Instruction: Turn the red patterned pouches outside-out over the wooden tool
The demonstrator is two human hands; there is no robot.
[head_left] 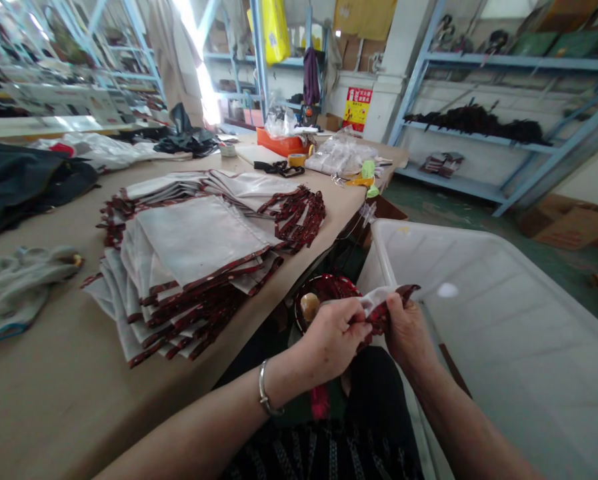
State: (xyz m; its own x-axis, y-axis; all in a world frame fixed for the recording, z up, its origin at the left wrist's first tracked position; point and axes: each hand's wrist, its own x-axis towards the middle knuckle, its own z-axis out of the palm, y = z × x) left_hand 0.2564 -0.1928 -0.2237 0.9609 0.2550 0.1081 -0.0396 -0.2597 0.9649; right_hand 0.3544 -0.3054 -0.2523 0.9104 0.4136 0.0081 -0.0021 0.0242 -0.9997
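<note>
Between my two hands is a piece of light fabric with dark red trim point(377, 311), held up over my lap. My left hand point(335, 337) pinches its near side, fingers curled in. At the other end my right hand point(407, 328) grips the trimmed edge, thumb on top. Just behind my left hand sits a round container with dark red stuff point(333, 288) in it, and a tan round object point(309, 306) shows at its side. On the table to the left lies a stack of whitish fabric pieces point(199, 237) with the same dark red edging.
A large white plastic bin point(509, 320) stands close on my right. The brown table point(39, 407) fills the left. Grey gloves point(23, 287), dark cloth point(23, 180), an orange box point(283, 141) and plastic bags point(341, 157) lie on it. Blue shelving point(483, 133) stands behind.
</note>
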